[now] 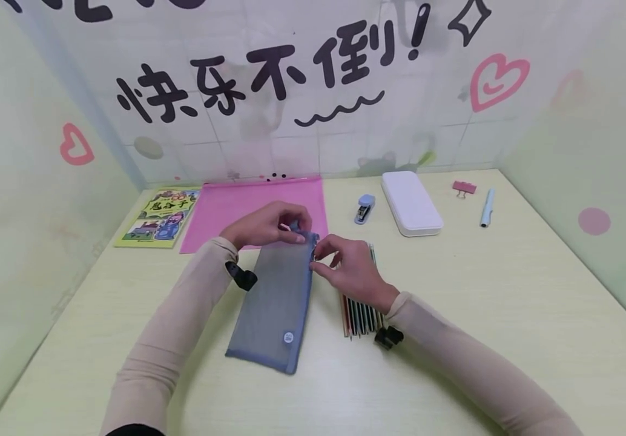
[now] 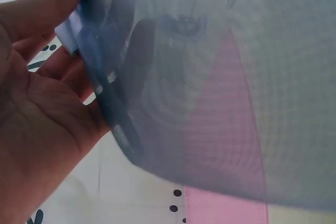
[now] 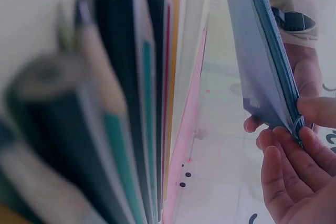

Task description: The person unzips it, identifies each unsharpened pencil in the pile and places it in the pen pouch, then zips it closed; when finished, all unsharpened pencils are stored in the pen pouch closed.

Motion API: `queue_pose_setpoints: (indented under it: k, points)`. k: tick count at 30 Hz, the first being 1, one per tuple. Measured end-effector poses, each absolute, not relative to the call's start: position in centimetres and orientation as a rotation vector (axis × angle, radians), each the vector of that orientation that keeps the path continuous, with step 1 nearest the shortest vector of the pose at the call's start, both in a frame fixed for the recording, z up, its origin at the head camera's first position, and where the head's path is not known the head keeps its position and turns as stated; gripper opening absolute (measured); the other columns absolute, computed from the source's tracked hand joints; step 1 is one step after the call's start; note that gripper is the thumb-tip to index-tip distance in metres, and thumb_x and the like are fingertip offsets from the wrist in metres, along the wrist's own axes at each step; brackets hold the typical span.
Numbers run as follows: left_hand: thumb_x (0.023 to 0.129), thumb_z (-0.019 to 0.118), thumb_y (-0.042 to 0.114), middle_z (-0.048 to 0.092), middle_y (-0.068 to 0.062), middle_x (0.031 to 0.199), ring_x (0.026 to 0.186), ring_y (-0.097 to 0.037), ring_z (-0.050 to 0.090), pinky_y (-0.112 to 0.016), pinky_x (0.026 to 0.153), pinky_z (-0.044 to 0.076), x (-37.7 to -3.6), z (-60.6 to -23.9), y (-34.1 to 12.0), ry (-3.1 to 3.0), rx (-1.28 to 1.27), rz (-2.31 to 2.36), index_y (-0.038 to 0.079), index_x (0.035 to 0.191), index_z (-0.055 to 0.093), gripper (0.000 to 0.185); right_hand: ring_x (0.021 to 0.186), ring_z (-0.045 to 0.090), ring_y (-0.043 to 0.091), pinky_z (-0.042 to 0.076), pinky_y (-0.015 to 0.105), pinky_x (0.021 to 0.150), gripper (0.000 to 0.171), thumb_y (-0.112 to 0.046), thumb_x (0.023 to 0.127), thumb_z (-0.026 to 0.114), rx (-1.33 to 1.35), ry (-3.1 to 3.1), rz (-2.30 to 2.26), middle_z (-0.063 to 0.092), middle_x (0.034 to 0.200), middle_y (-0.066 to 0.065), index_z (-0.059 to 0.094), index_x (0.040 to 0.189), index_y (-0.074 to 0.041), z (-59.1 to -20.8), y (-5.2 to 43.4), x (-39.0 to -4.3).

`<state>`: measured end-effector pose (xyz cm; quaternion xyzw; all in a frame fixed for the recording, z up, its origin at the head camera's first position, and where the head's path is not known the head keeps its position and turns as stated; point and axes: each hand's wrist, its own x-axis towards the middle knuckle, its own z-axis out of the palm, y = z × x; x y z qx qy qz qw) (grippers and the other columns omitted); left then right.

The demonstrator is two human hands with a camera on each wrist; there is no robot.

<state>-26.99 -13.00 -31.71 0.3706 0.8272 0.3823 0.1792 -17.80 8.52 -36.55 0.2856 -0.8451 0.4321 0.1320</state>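
Walls and table: pale panels printed with hearts and black lettering are set around a light-coloured table [image 1: 454, 327].
Mesh pouch: the grey-blue mesh pouch [image 1: 275, 303] is held at its far end between the two hands, with the near end extended toward the person; the pencils [image 1: 359, 321] are laid to its right, partly covered by the right hand.
Left hand: by the left hand [image 1: 275, 224], bent fingers and thumb are kept nearly together on the far corner, mesh being gripped between them.
Right hand: by the right hand [image 1: 351, 266], the zipped edge near that corner is pinched between thumb and forefinger, almost no gap being left.
Back row: a pink folder [image 1: 226, 212] and a white case [image 1: 412, 203] are set farther back.
Zip step: the zip end appears to be being worked; whether it is being undone or fastened cannot be told.
Next move: for the slider to be drawn along, the corner would need to be kept taut by the left hand and the mesh kept out of the teeth.
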Motion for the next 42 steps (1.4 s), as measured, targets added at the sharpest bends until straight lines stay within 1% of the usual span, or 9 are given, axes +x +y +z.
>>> queue_pose_setpoints:
  k: [5,8,13,17,21,25,32,38,42]
  points:
    - [0.093,0.070,0.013,0.070,-0.004,0.093,0.085,-0.023,0.060,-0.033,0.077,0.049,-26.8,-32.3,-12.7,2.280,1.047,1.180,0.018,0.109,0.069,0.017,0.080,0.074,0.016,0.053,0.021,0.062,0.011,-0.008,0.085,0.078,0.821,-2.437,1.213,0.077,0.087,0.006,0.071,0.093,-0.005,-36.4,8.5,-18.0]
    - [0.094,0.070,0.014,0.073,-0.001,0.097,0.085,-0.023,0.060,-0.031,0.075,0.048,-26.7,-32.5,-12.4,2.281,1.068,1.197,0.019,0.110,0.071,0.017,0.080,0.074,0.016,0.054,0.023,0.061,0.010,-0.009,0.085,0.078,0.832,-2.429,1.192,0.077,0.086,0.006,0.071,0.092,-0.005,-36.3,8.5,-17.9]
    - [0.094,0.070,0.015,0.074,0.001,0.106,0.085,-0.022,0.061,-0.029,0.077,0.050,-26.5,-32.7,-12.2,2.292,1.081,1.205,0.019,0.108,0.075,0.016,0.077,0.074,0.015,0.057,0.028,0.061,0.016,-0.015,0.082,0.082,0.833,-2.427,1.138,0.077,0.085,0.006,0.072,0.090,-0.006,-36.1,8.3,-17.7]
    - [0.094,0.069,0.013,0.074,0.000,0.110,0.087,-0.021,0.061,-0.028,0.075,0.049,-26.5,-32.8,-12.1,2.286,1.072,1.240,0.018,0.111,0.075,0.019,0.074,0.073,0.016,0.058,0.029,0.060,0.015,-0.014,0.083,0.081,0.807,-2.420,1.139,0.076,0.083,0.007,0.071,0.089,-0.005,-35.9,8.2,-17.8]
    - [0.094,0.068,0.012,0.075,-0.001,0.110,0.086,-0.020,0.060,-0.028,0.073,0.047,-26.6,-32.9,-12.1,2.318,1.054,1.289,0.016,0.112,0.075,0.020,0.073,0.072,0.015,0.059,0.031,0.061,0.008,-0.011,0.086,0.077,0.798,-2.420,1.160,0.076,0.081,0.006,0.071,0.087,-0.005,-35.8,8.2,-17.9]
    - [0.094,0.068,0.010,0.075,-0.002,0.106,0.087,-0.022,0.059,-0.030,0.076,0.046,-26.5,-32.9,-12.2,2.374,0.994,1.327,0.014,0.111,0.075,0.019,0.073,0.071,0.015,0.059,0.032,0.061,0.005,-0.010,0.088,0.075,0.821,-2.416,1.178,0.076,0.081,0.006,0.072,0.087,-0.006,-35.7,8.2,-17.8]
    - [0.095,0.066,0.011,0.074,-0.001,0.101,0.089,-0.022,0.060,-0.033,0.079,0.046,-27.1,-33.1,-12.8,2.446,0.943,1.378,0.015,0.111,0.075,0.019,0.072,0.070,0.012,0.054,0.018,0.061,0.004,-0.012,0.089,0.074,0.843,-2.478,1.179,0.077,0.082,0.003,0.073,0.087,-0.009,-35.8,8.4,-17.3]
    - [0.095,0.066,0.013,0.072,-0.001,0.105,0.091,-0.025,0.059,-0.035,0.081,0.048,-27.6,-33.1,-13.7,2.485,0.838,1.427,0.022,0.112,0.075,0.021,0.074,0.069,0.009,0.053,0.017,0.063,0.004,-0.013,0.089,0.074,0.897,-2.555,1.181,0.077,0.084,0.001,0.073,0.090,-0.010,-36.0,8.3,-16.5]
    - [0.096,0.066,0.015,0.071,0.000,0.110,0.091,-0.026,0.057,-0.035,0.082,0.048,-27.8,-33.4,-14.3,2.487,0.749,1.475,0.024,0.113,0.074,0.021,0.074,0.068,0.007,0.053,0.017,0.063,0.004,-0.014,0.089,0.074,0.942,-2.576,1.186,0.076,0.084,0.001,0.073,0.089,-0.010,-36.1,8.3,-15.9]
